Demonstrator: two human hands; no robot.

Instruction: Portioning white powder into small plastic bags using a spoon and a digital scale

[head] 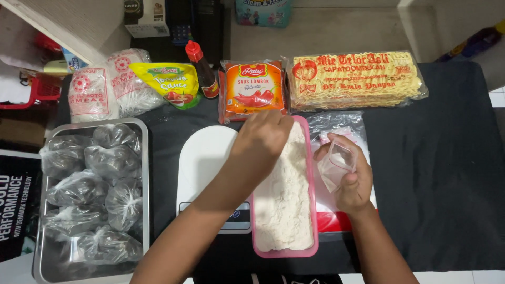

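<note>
A black mat (pixel 431 173) covers the counter. The left hand (pixel 263 138) is pinched into the white powder in the pink tray (pixel 313 210) — scooping, it seems — while the right hand (pixel 350 176) grasps a small clear bag (pixel 336 163) just beside the tray. Next comes careful filling through the bag's narrow mouth.

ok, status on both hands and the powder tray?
Left hand reaching into pink tray of white powder, fingers in it. Right hand holds small clear plastic bag open beside tray. Nothing in the way.
</note>
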